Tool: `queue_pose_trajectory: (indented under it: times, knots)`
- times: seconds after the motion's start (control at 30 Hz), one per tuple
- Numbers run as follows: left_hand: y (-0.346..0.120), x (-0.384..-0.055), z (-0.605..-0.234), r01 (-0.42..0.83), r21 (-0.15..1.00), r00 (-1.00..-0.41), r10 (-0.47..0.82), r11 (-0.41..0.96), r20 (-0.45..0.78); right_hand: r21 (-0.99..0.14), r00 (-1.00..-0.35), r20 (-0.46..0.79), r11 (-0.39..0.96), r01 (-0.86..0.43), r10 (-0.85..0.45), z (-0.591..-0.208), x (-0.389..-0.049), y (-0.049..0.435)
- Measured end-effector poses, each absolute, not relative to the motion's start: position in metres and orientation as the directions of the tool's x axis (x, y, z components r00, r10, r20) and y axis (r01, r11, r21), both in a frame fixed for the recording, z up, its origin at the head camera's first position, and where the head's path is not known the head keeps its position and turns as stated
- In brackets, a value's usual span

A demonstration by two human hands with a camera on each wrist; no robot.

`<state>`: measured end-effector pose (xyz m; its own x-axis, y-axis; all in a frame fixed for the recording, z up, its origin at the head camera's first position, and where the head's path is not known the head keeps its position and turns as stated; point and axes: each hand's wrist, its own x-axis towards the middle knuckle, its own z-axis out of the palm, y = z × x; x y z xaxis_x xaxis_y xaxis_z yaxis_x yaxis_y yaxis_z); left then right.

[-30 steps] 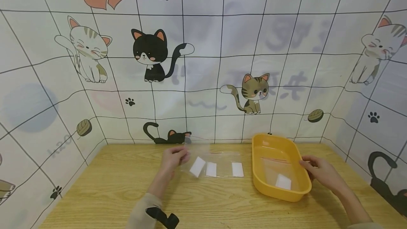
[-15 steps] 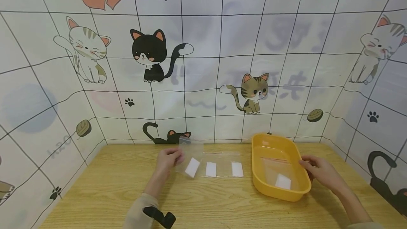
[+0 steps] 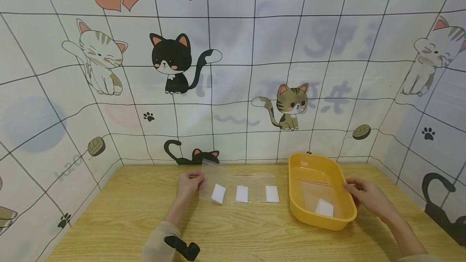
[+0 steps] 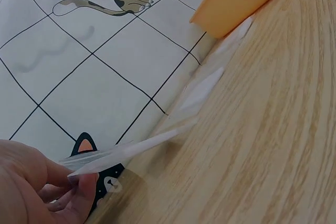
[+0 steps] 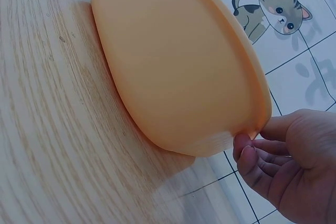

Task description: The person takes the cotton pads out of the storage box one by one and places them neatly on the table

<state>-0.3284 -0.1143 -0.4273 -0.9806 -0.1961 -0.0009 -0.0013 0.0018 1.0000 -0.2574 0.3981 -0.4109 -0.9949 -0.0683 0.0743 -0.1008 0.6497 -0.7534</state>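
A clear zip bag (image 3: pixel 214 175) with a white rectangular piece in its lower part is pinched at its left edge by my left hand (image 3: pixel 188 185). In the left wrist view this bag (image 4: pixel 131 151) is seen nearly edge-on, with its far end low over the table. My right hand (image 3: pixel 369 196) grips the right rim of a yellow plastic basin (image 3: pixel 320 223) between thumb and fingers. Inside the basin lies another zip bag (image 3: pixel 309 193) with a white piece. From the right wrist view, the thumb and fingertips hold the rim of the basin (image 5: pixel 178 66), whose inside is hidden there.
Two more clear zip bags, a left one (image 3: pixel 242 193) and a right one (image 3: pixel 271 194), lie side by side between the held bag and the basin. The wooden table (image 3: pixel 251 233) meets a cat-patterned wall covering (image 3: pixel 233 120) at the back.
My left hand has moved left with its bag, away from the two bags beside it, and the bag has become more upright in view. The right hand and basin have stayed put.
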Motion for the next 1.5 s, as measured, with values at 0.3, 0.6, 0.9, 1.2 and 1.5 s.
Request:
queue_pose_trajectory:
  times: [0.3,0.6,0.9,1.2,1.5]
  knots:
    - [-0.117,-0.330,-0.433,0.019,0.989,-0.974,-0.220,0.150,0.052,-0.745,-0.995,0.080,0.660,-0.101,-0.062,-0.409,-0.257,0.396]
    - [-0.119,-0.332,-0.438,0.015,0.975,-0.973,-0.223,0.221,0.066,-0.745,-0.995,0.078,0.660,-0.097,-0.058,-0.410,-0.256,0.397]
    - [-0.116,-0.332,-0.442,0.044,0.946,-0.965,-0.231,0.322,0.124,-0.748,-0.995,0.082,0.656,-0.103,-0.063,-0.409,-0.255,0.396]
    - [-0.116,-0.332,-0.442,0.047,0.907,-0.953,-0.253,0.419,0.166,-0.728,-0.995,0.084,0.679,-0.095,-0.050,-0.410,-0.257,0.397]
    - [-0.115,-0.332,-0.441,0.009,0.882,-0.946,-0.282,0.471,0.161,-0.741,-0.994,0.087,0.663,-0.104,-0.059,-0.411,-0.256,0.397]
